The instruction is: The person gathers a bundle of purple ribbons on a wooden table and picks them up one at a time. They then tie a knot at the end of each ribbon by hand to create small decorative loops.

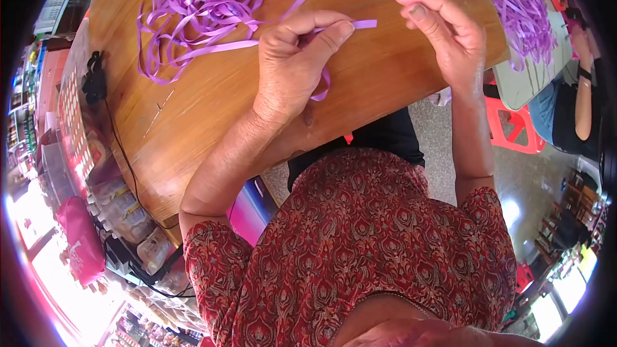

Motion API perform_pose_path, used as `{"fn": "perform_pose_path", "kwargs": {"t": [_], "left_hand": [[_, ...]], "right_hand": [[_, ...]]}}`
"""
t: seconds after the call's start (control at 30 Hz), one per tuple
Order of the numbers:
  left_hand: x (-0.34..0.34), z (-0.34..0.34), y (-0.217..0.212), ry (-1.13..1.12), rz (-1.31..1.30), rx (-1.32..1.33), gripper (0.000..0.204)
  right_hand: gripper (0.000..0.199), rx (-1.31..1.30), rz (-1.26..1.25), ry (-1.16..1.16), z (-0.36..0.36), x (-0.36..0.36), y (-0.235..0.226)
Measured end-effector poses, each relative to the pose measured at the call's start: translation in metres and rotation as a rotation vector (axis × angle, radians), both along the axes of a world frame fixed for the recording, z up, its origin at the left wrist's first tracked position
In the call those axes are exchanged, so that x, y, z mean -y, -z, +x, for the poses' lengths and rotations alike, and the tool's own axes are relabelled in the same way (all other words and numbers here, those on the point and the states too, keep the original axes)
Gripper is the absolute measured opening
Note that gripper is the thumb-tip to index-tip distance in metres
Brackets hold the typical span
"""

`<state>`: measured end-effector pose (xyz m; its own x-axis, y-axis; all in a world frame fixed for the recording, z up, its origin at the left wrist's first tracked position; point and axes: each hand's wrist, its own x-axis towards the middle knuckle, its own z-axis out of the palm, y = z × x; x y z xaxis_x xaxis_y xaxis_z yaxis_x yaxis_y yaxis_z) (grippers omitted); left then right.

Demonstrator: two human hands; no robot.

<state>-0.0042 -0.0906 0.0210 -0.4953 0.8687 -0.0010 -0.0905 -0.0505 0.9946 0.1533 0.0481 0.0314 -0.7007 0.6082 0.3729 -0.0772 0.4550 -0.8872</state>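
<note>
Between the thumb and index finger of my left hand (292, 67) is a flat purple ribbon (366, 24). Its short free end sticks out to the right of the pinch, and a loop hangs below my fingers. Leftward, the ribbon leads toward a tangled heap of purple ribbons (212, 0) at the far side of the wooden table (212, 103). My right hand (453, 42) is raised over the table's right part, apart from the ribbon end. Its fingers are curled with the thumb against them; whether anything small is between them is hidden.
Another purple ribbon pile (517, 6) lies on a pale table (533, 87) at the right, by a red stool (514, 132) and a seated person (572, 103). A thin metal needle-like tool (158, 112) rests on my table. A black cable (122, 148) runs down the left edge.
</note>
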Motion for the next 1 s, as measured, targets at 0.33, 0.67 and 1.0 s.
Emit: {"fn": "perform_pose_path", "kwargs": {"t": [0.33,0.67,1.0], "left_hand": [[0.0,0.0,0.002,-0.162,0.347,-1.052,0.018],[0.0,0.0,0.004,-0.089,0.189,-0.978,0.011],[0.0,0.0,0.004,0.067,-0.06,-0.15,0.004]], "right_hand": [[0.02,0.13,0.005,-0.184,-0.011,0.023,-0.003],[0.014,0.146,0.182,-0.163,-0.008,0.019,-0.007],[0.019,0.022,0.629,-0.028,-0.013,0.023,-0.003]]}}
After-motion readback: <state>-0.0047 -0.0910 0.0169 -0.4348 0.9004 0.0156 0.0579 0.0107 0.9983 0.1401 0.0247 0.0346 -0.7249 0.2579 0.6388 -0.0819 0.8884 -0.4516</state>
